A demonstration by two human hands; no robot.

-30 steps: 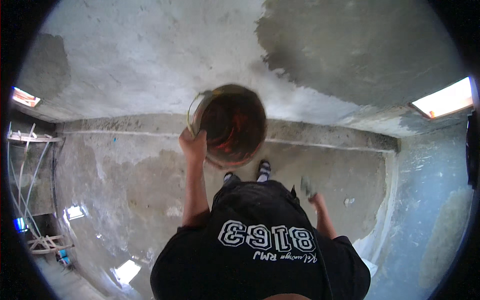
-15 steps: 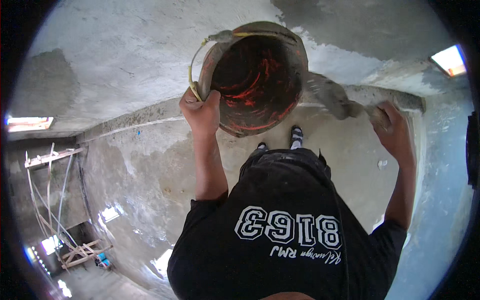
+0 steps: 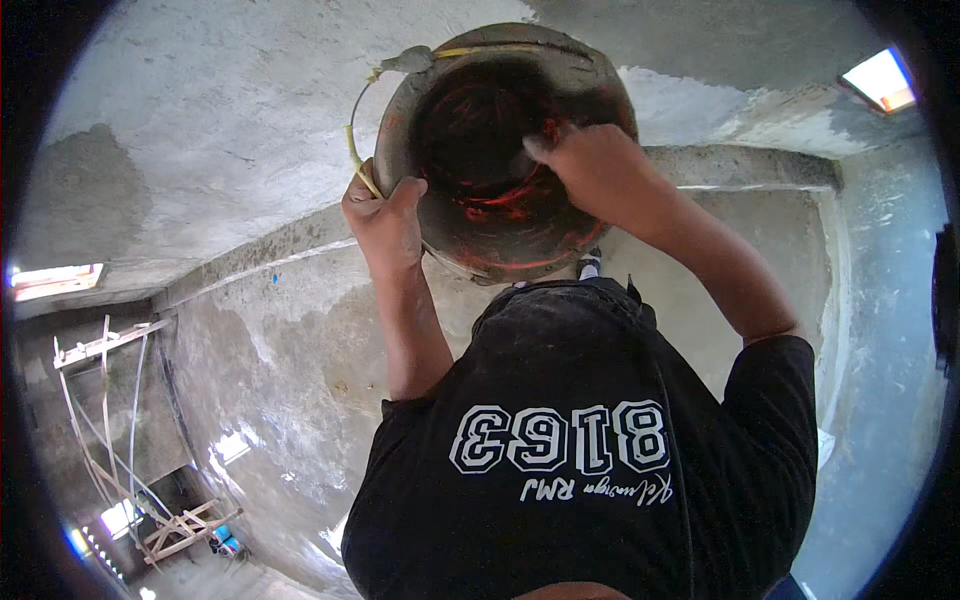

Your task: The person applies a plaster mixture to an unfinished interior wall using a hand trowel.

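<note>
A mortar-caked bucket (image 3: 400,125) is tipped so its mouth faces me. Its inside is dark, with red streaks where the wall shows through. My left hand (image 3: 385,220) grips the bucket's near left rim, thumb over the edge, beside the thin wire handle (image 3: 358,150) with its yellow covering. My right hand (image 3: 605,175) reaches over the right rim into the mouth, fingers closed round the trowel's handle. The trowel's blade is lost in the dark inside, and what lies at the bottom cannot be made out.
Beyond the bucket rises a grey plastered wall (image 3: 250,100) with damp patches and a ledge (image 3: 740,168) along it. Bright openings (image 3: 880,80) show at both sides. A wooden scaffold (image 3: 105,345) stands at the left. My sandalled foot (image 3: 590,263) shows on the concrete floor below.
My right hand has swung in from the far right with the trowel and is now inside the bucket's mouth. The bucket, in my left hand, has shifted slightly up and left.
</note>
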